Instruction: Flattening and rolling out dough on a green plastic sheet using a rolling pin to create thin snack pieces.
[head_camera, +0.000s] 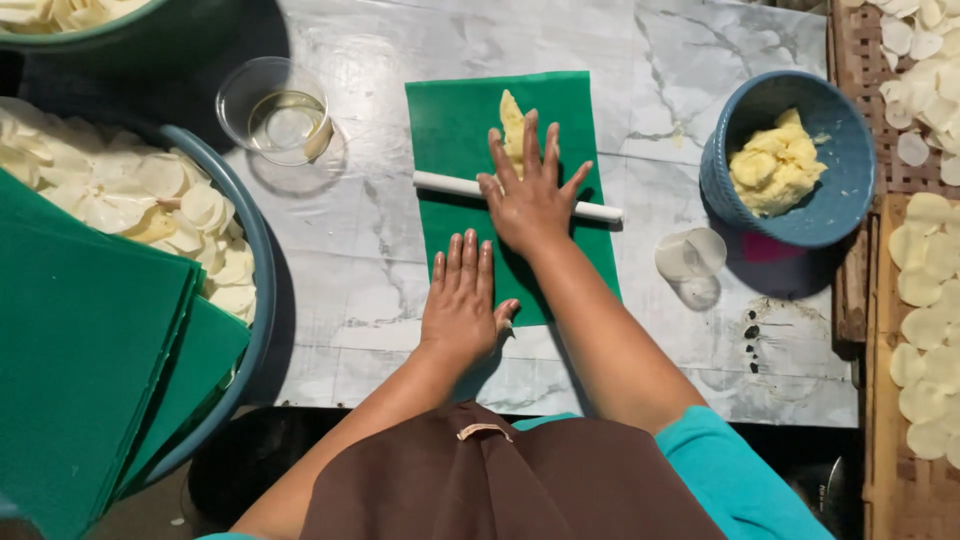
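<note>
A green plastic sheet (455, 120) lies on the marble table (390, 270). A lump of yellow dough (511, 125) rests on its far half. A thin white rolling pin (445, 183) lies across the sheet. My right hand (530, 195) presses flat on the pin with fingers spread, fingertips reaching the dough. My left hand (462, 300) lies flat, palm down, on the sheet's near left corner, holding nothing.
A blue bowl (835, 215) with more yellow dough stands at the right. Beside it lie round clear plastic lids (690, 255). A glass of clear liquid (280, 110) stands far left. A large basin (255, 260) holds thin pale discs and green sheets (80, 350). Wooden racks (925, 300) with discs line the right.
</note>
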